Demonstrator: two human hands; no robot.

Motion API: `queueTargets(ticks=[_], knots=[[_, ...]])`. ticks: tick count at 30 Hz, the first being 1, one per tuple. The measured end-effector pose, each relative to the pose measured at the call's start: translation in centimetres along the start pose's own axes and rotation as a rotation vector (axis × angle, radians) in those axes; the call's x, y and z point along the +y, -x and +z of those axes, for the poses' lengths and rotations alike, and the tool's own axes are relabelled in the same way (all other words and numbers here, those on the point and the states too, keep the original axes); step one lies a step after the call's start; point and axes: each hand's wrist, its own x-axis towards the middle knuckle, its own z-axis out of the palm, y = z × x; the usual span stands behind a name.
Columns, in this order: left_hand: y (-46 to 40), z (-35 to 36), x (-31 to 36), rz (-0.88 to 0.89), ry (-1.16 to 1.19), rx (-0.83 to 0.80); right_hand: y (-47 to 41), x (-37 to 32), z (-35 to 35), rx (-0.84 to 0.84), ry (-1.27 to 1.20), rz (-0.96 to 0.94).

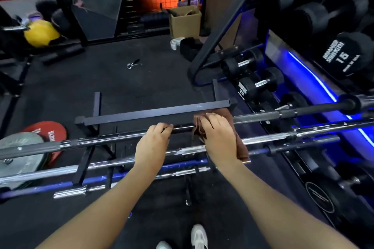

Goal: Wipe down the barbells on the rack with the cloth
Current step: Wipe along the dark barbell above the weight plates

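A black steel rack (129, 116) carries several barbells lying crosswise in tiers. The top barbell (66, 143) has a dark shaft with grey sleeves; below it lie chrome bars and one blue bar (125, 175). A brown cloth (240, 145) is draped over the top barbell. The right hand (217, 136) presses it there, its grip wrapped on the cloth. Just beside, the left hand (154, 139) curls its grip round the shaft.

Several long barbells (263, 138) lie level across a low black rack (153, 112), chrome, dark and one blue. A crumpled brown cloth (240, 147) drapes over the upper bars, toward the rack's right end.
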Motion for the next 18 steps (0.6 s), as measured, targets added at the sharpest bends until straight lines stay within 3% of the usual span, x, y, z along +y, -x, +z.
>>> queueTargets(ticks=[5,9,14,16,18], knots=[[0.4,0.5,-1.1,-0.010,0.032,0.044,-1.2,-7.1,0.9,-0.117,-0.236,-0.069],[0.5,-0.4,-1.9,0.045,0.064,0.017,-1.6,-4.5,0.7,-0.159,-0.160,-0.172],[1.8,-1.1,-3.0,0.037,0.037,0.089,0.2,0.4,0.4,-0.109,0.014,-0.026],[2.5,-1.2,-4.3,-0.023,0.017,0.108,-0.2,-2.1,0.8,-0.146,-0.044,0.067],[3.0,-1.2,-5.2,-0.051,0.000,0.111,-0.6,-6.1,1.4,-0.194,-0.118,0.041]])
